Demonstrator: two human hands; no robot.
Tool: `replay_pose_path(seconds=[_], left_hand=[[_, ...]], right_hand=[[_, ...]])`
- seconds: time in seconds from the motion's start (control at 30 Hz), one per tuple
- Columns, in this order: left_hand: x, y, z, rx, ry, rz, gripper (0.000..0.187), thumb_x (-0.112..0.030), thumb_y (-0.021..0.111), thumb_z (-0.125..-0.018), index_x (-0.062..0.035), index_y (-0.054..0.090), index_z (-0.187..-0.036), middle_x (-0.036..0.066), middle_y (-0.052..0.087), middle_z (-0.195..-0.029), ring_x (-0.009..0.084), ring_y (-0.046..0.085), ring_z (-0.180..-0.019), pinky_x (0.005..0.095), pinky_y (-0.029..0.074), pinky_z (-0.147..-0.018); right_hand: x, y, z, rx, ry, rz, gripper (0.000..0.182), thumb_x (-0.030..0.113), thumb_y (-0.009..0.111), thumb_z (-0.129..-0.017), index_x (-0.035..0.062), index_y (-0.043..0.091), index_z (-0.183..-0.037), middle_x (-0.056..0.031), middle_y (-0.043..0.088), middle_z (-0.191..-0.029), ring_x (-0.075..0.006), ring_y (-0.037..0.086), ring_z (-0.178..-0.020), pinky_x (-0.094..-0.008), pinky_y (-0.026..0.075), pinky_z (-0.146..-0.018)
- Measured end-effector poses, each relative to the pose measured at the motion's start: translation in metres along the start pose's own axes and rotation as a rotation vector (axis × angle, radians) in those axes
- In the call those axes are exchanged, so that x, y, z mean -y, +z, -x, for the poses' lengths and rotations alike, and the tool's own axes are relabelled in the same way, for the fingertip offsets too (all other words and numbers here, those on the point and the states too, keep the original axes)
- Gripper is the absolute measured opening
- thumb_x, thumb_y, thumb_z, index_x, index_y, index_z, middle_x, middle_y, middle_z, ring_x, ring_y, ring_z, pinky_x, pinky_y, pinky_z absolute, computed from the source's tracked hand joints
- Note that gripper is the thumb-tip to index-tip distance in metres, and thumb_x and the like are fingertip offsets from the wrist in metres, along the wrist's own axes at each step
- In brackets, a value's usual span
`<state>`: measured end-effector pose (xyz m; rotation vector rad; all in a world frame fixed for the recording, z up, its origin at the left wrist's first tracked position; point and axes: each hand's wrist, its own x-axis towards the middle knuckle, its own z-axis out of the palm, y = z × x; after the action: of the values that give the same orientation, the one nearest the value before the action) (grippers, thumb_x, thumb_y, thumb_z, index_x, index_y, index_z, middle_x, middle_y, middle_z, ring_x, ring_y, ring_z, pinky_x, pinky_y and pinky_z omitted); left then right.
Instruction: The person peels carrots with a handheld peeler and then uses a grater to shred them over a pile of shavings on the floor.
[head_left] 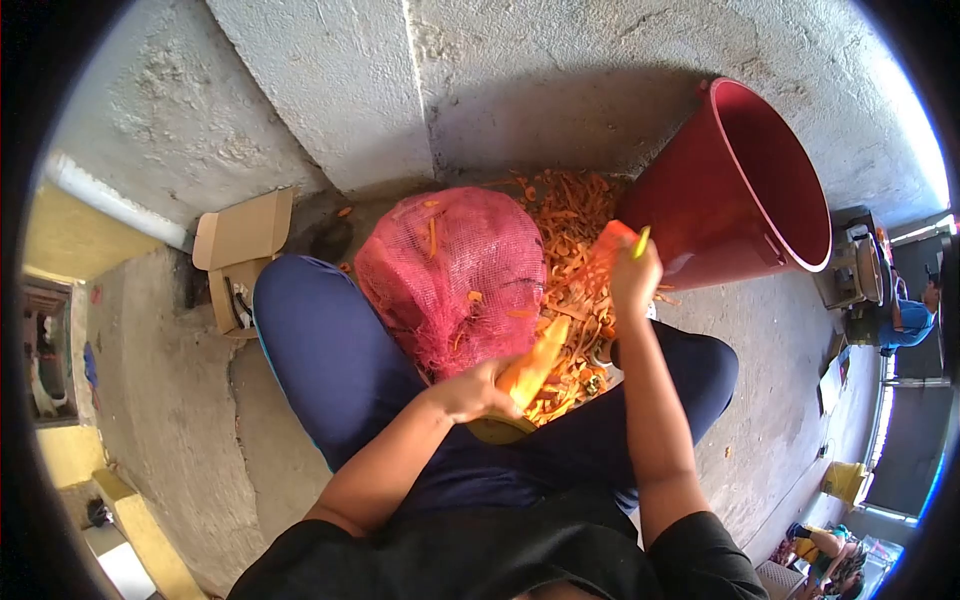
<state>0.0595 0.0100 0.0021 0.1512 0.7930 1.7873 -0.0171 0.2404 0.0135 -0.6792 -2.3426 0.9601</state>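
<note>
My left hand [473,392] is closed around the near end of a thick, bright orange carrot [536,368], tilted up and away from me between my legs. My right hand [636,275], raised to the right near the red tub, is shut on a peeler [642,242] with a yellow-green end showing above the fist. A blurred orange patch beside the fist is too smeared to make out. Beneath both hands spreads a heap of orange peelings [572,215]. Just left of the carrot stands a full pink mesh sack [455,265] with scraps of peel on it.
A large dark red tub [690,190] leans tilted by the wall at right. An open cardboard box [240,235] sits left of my knee. The rough grey wall [340,90] closes off the far side. Other people [910,315] are at the far right.
</note>
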Motion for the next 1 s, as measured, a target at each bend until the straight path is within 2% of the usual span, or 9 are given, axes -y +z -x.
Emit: replay_pose_path(seconds=[0.03,0.17,0.33,0.47,0.5,0.67,0.73,0.83,1.0], left_hand=[[-0.011,0.017,0.007,0.045,0.01,0.03,0.067,0.006,0.057,-0.056,-0.0012,0.037,-0.119,0.008,0.048,-0.112,0.0184,0.046,-0.106,0.0304,0.036,-0.091],[-0.016,0.011,0.003,-0.047,0.087,0.011,0.064,0.003,0.056,-0.058,-0.002,0.036,-0.12,0.008,0.049,-0.109,0.0171,0.045,-0.104,0.0301,0.037,-0.089],[-0.008,-0.001,-0.005,-0.21,0.083,0.139,0.059,0.0,0.054,-0.066,-0.0027,0.033,-0.122,0.007,0.045,-0.113,0.0169,0.046,-0.102,0.0287,0.039,-0.086],[-0.011,0.0,-0.007,-0.27,0.122,0.111,0.058,-0.002,0.056,-0.07,-0.0041,0.032,-0.123,0.007,0.043,-0.113,0.017,0.048,-0.098,0.0295,0.042,-0.082],[-0.01,0.0,-0.007,-0.27,0.114,0.101,0.058,-0.003,0.057,-0.07,-0.0045,0.032,-0.122,0.007,0.044,-0.112,0.017,0.049,-0.097,0.0298,0.043,-0.081],[-0.004,-0.002,-0.012,-0.248,0.089,0.131,0.055,-0.003,0.061,-0.069,-0.0052,0.036,-0.118,0.006,0.049,-0.104,0.0161,0.053,-0.089,0.0307,0.046,-0.077],[-0.007,-0.001,-0.012,-0.22,0.078,0.16,0.051,-0.002,0.06,-0.067,-0.0047,0.039,-0.114,0.006,0.051,-0.096,0.0171,0.055,-0.084,0.0317,0.048,-0.074],[-0.014,0.005,-0.01,-0.22,0.071,0.193,0.046,-0.002,0.06,-0.066,-0.0035,0.043,-0.109,0.005,0.053,-0.089,0.0175,0.056,-0.078,0.0314,0.048,-0.072],[-0.012,0.004,-0.011,-0.184,0.078,0.19,0.045,-0.001,0.058,-0.065,-0.002,0.043,-0.107,0.006,0.052,-0.092,0.017,0.055,-0.082,0.0305,0.048,-0.073]], right_hand=[[-0.009,-0.006,-0.019,-0.01,0.103,0.055,0.026,0.022,0.051,-0.082,-0.0012,0.048,-0.07,-0.0188,0.052,-0.058,-0.0293,0.05,-0.05,-0.0375,0.039,-0.048],[-0.033,-0.001,-0.032,0.078,0.087,-0.023,0.031,0.027,0.051,-0.083,-0.0013,0.047,-0.071,-0.0157,0.046,-0.055,-0.0259,0.041,-0.048,-0.035,0.036,-0.048],[0.005,-0.008,0.006,0.314,-0.005,-0.12,0.03,0.027,0.051,-0.083,-0.0007,0.047,-0.073,-0.0118,0.04,-0.052,-0.0166,0.036,-0.048,-0.033,0.033,-0.047],[0.016,-0.01,0.022,0.307,0.038,-0.228,0.026,0.024,0.052,-0.082,-0.0003,0.049,-0.074,-0.0054,0.042,-0.051,-0.0122,0.037,-0.049,-0.0307,0.033,-0.046],[0.021,-0.01,0.027,0.303,0.111,-0.299,0.026,0.024,0.051,-0.084,0.0025,0.045,-0.07,0.0029,0.038,-0.056,-0.0063,0.034,-0.054,-0.025,0.031,-0.048],[0.04,-0.005,0.049,0.348,0.16,-0.307,0.02,0.021,0.054,-0.082,0.0028,0.05,-0.075,0.0033,0.041,-0.056,-0.0056,0.037,-0.053,-0.0241,0.033,-0.048],[0.055,-0.012,0.056,0.407,0.182,-0.37,0.02,0.017,0.059,-0.078,-0.0004,0.05,-0.079,-0.0092,0.055,-0.063,-0.0139,0.052,-0.055,-0.0287,0.041,-0.052],[0.05,-0.006,0.065,0.363,-0.13,-0.342,0.023,0.015,0.063,-0.074,0.0,0.048,-0.084,-0.0124,0.057,-0.069,-0.0186,0.057,-0.061,-0.0301,0.043,-0.055],[0.05,-0.005,0.071,0.38,-0.055,-0.399,0.026,0.013,0.063,-0.073,-0.0001,0.046,-0.088,-0.0151,0.057,-0.071,-0.023,0.058,-0.063,-0.0316,0.044,-0.058]])
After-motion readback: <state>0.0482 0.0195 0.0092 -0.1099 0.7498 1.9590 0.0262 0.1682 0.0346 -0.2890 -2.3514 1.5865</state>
